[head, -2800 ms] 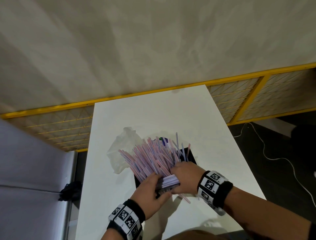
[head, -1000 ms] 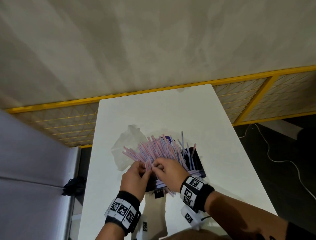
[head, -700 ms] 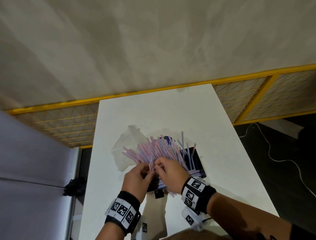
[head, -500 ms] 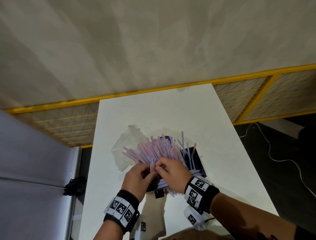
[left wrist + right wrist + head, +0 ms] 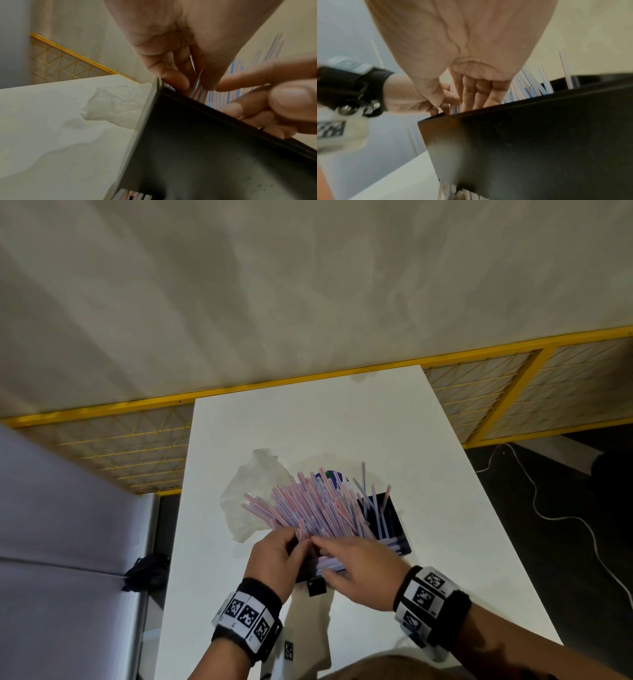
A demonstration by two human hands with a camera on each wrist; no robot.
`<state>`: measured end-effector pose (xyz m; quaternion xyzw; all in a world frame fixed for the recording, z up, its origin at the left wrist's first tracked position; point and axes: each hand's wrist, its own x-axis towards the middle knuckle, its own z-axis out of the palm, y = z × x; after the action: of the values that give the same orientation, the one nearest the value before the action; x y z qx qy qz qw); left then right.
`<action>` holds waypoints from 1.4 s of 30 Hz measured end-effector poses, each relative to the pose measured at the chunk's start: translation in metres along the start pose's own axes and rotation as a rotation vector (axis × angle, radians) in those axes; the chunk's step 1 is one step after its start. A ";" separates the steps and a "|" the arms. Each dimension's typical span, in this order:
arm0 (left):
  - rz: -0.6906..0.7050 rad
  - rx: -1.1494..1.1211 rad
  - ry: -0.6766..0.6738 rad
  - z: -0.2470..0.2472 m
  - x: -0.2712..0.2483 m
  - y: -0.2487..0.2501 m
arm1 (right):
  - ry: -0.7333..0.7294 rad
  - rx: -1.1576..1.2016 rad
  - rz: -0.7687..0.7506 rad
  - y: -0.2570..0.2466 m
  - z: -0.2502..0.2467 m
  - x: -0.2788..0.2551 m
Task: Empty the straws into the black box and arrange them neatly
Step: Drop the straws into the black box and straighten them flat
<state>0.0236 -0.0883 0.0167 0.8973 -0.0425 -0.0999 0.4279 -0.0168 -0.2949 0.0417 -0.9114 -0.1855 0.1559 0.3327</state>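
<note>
Meeting fingertip to fingertip at the near rim of the black box [image 5: 394,525], the left hand [image 5: 272,559] and right hand [image 5: 356,568] both curl their fingers into the straws [image 5: 315,505]; the left pinches a few against its thumb, and the right's fingers are hooked among them. Beyond the hands the pink and blue straws fan up and away out of the box. Farther off, left of the bundle, a crumpled clear plastic bag [image 5: 253,487] lies on the white table [image 5: 308,426].
</note>
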 end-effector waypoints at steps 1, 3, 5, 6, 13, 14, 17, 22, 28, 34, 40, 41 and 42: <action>-0.007 -0.005 -0.008 0.000 0.001 0.000 | -0.028 -0.050 -0.019 0.002 0.001 -0.002; -0.014 0.008 -0.020 -0.002 0.004 -0.001 | -0.089 -0.125 -0.036 0.004 0.006 -0.005; 0.016 0.032 -0.032 -0.005 0.006 0.001 | -0.146 -0.203 -0.059 0.005 0.012 -0.006; 0.031 0.036 -0.043 -0.005 0.007 0.003 | -0.163 -0.231 -0.066 0.004 0.014 -0.006; 0.096 0.037 -0.053 -0.013 0.013 0.018 | -0.225 -0.297 -0.002 -0.002 0.014 0.005; 0.114 0.040 -0.043 -0.016 0.013 0.021 | -0.234 -0.299 0.007 -0.002 0.013 0.006; 0.148 0.035 -0.007 -0.027 0.013 0.032 | -0.239 -0.296 0.016 -0.001 0.011 0.010; 0.179 -0.037 0.076 -0.057 0.004 0.054 | -0.224 -0.265 0.020 0.004 0.012 0.009; 0.208 -0.234 0.166 -0.086 -0.015 0.075 | -0.002 -0.170 0.005 -0.002 -0.002 0.002; 0.251 -0.281 0.152 -0.074 -0.028 0.079 | 0.160 0.039 0.034 -0.028 -0.018 0.003; 0.091 -0.546 0.127 -0.040 -0.026 0.076 | 0.154 0.098 0.048 -0.029 -0.024 0.009; 0.039 -0.605 0.114 -0.036 -0.024 0.072 | 0.123 0.036 0.064 -0.024 -0.026 0.009; -0.009 -0.651 0.098 -0.033 -0.024 0.068 | 0.085 -0.048 0.089 -0.018 -0.027 0.009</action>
<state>0.0084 -0.1018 0.0929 0.7174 0.0164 -0.0668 0.6933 -0.0016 -0.2927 0.0726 -0.9322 -0.1341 0.1272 0.3110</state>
